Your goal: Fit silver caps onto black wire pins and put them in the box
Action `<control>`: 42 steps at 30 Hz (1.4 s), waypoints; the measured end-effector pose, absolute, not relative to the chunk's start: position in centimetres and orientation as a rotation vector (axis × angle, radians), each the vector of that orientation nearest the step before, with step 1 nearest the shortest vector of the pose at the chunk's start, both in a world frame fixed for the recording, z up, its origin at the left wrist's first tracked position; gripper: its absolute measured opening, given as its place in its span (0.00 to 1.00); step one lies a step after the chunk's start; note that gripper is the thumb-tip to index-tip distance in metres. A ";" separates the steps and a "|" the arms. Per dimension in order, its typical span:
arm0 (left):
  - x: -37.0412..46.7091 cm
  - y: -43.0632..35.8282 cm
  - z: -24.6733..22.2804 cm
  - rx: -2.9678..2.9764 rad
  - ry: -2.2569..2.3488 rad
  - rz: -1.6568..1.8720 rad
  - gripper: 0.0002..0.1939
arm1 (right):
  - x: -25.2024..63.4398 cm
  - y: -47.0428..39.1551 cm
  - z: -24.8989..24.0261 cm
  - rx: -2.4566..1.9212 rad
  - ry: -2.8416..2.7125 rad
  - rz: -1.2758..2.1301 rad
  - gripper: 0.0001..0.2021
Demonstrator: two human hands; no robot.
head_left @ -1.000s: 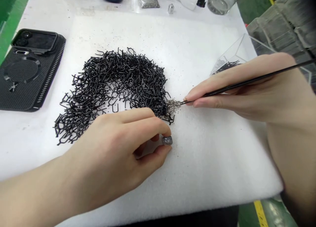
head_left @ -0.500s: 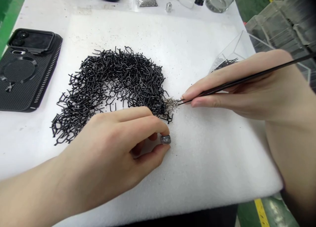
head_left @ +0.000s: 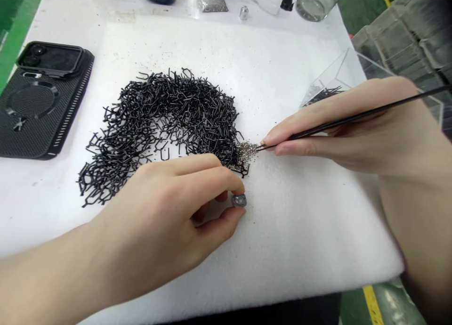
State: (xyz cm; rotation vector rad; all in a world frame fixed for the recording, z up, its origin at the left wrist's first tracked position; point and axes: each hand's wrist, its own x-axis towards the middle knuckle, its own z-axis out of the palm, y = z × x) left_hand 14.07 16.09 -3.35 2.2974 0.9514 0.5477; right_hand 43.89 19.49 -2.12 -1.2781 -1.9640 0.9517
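Between thumb and forefinger, my left hand [head_left: 176, 212] pinches a small grey block [head_left: 239, 200] with rounded corners, just above the white foam sheet [head_left: 300, 231]. My right hand [head_left: 339, 122] is closed on slim black tweezers [head_left: 328, 125]. Their tips reach the edge of a little heap of tiny metallic pieces [head_left: 247, 150]. That heap lies against the right end of a curved pile of thin, bent black pieces [head_left: 183, 96]. Part of the pile is hidden behind my left hand.
A black phone case [head_left: 42, 99] lies at the left. A clear tray [head_left: 328, 80] with black pieces stands partly behind my right hand. Along the back are a bag of small metal bits [head_left: 213, 2], a small metal piece [head_left: 244, 12] and a glass jar [head_left: 314, 7].
The whole view has shifted slightly, so things appear a little further right and lower. Both hands keep their grips, with the tweezer tips still at the metallic heap.
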 end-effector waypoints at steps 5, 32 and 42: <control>14.1 16.0 -3.4 2.291 0.948 0.543 0.07 | 44.0 19.4 -2.2 -1.279 -1.972 0.939 0.06; 14.8 16.4 -3.6 2.269 1.041 0.670 0.06 | 41.8 18.6 -2.5 -0.851 -2.057 1.235 0.04; 15.0 16.4 -3.1 2.285 1.069 0.620 0.05 | 41.6 18.4 -2.6 -0.884 -2.044 1.222 0.03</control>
